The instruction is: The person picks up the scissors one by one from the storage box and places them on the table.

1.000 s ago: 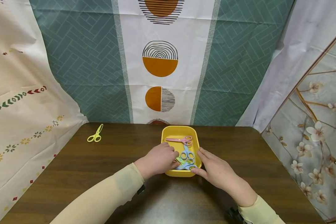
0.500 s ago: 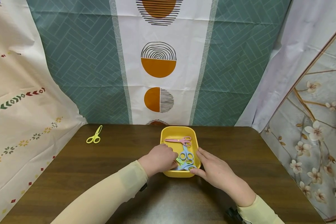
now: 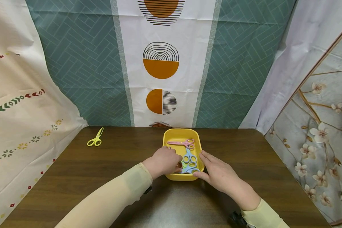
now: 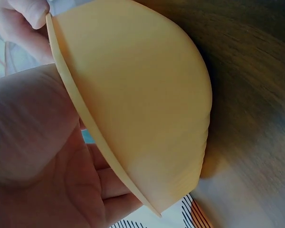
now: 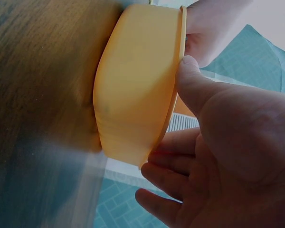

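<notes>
A yellow bin [image 3: 182, 177] stands on the table with several pairs of scissors inside. Pink scissors [image 3: 182, 143] lie across its far part, and light blue scissors [image 3: 189, 155] sit below them. A second light blue pair [image 3: 190, 167] lies near the front wall, beside a bit of green. My left hand [image 3: 164, 161] reaches over the left rim into the bin, its fingers bent downward. Its fingertips are hidden, so I cannot tell what they hold. My right hand [image 3: 220, 172] rests against the near right corner, thumb at the rim and fingers along the right side.
Yellow scissors [image 3: 95, 137] lie alone at the far left of the brown wooden table [image 3: 125, 145]. A patterned curtain [image 3: 165, 104] hangs behind the table's back edge, and more cloth hangs at both sides.
My left hand has shifted slightly to the right inside the bin, covering more of the green piece. My right hand keeps its place on the bin.
</notes>
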A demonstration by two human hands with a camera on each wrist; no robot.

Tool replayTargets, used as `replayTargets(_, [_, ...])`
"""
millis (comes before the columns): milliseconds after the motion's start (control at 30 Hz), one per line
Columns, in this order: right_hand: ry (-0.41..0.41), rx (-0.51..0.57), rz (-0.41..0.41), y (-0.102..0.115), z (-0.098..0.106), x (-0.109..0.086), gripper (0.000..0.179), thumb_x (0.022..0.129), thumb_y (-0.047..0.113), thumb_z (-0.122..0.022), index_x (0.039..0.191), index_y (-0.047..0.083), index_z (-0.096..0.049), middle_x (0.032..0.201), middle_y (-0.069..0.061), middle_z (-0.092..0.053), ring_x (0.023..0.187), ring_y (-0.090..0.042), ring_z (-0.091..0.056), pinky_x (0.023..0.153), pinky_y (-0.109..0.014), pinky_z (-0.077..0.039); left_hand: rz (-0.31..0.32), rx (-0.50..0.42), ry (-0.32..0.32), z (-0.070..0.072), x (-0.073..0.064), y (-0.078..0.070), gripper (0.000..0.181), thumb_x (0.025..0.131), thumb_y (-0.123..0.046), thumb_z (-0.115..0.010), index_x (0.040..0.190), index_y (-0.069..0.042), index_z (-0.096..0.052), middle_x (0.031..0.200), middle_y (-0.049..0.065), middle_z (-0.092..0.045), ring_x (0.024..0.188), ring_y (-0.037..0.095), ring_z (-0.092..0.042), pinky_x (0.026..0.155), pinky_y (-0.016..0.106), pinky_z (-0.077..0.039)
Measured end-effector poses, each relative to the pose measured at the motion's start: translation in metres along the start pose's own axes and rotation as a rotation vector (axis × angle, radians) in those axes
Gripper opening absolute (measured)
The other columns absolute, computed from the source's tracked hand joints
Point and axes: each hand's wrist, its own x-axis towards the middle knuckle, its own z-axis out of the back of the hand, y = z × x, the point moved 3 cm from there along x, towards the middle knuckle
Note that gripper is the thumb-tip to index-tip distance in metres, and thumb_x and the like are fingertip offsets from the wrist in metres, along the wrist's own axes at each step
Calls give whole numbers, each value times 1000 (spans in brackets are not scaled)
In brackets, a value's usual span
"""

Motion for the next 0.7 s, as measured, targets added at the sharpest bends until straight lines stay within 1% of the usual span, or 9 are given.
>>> replayTargets(167, [2,7,-5,0,0,0,86,104,54,-73,163,-5,-48,170,-23,-44,152,-41,-50,116,-58,-48,10,-3,28,1,2,-1,31,98,-49,-83,116,-23,-80,95,-2,-71,96,19,-68,97,43,-56])
replayTargets(367, [2,9,-7,1,0,0,86,104,54,-73,163,-4,-48,170,-23,-45,152,-41,-50,116,-58,-48,16,13,54,-1,5,-2,28,103,-50,-77,118,-26,-78,94,-3,-74,96,21,-71,99,45,-55])
replayTargets(467, [2,7,-6,1,0,0,87,104,54,-73,163,-4,-48,170,-22,-45,152,-41,-50,116,-57,-48,20,17,55,-3,7,-2,30,104,-53,-75,120,-27,-77,97,-2,-75,99,23,-72,101,47,-54])
replayTargets(567, [1,6,-6,0,0,0,87,104,54,-73,163,-4,-48,170,-22,-45,152,-41,-50,116,-57,-48,28,14,44,-4,8,-3,33,104,-55,-74,123,-28,-77,99,-2,-76,101,23,-72,102,48,-54])
replayTargets(700, [-1,6,-5,0,0,0,87,104,54,-73,163,-4,-48,170,-23,-45,152,-41,-50,116,-58,-48,34,-10,32,-5,8,-4,35,104,-56,-73,128,-30,-76,104,-3,-79,106,25,-72,106,52,-52])
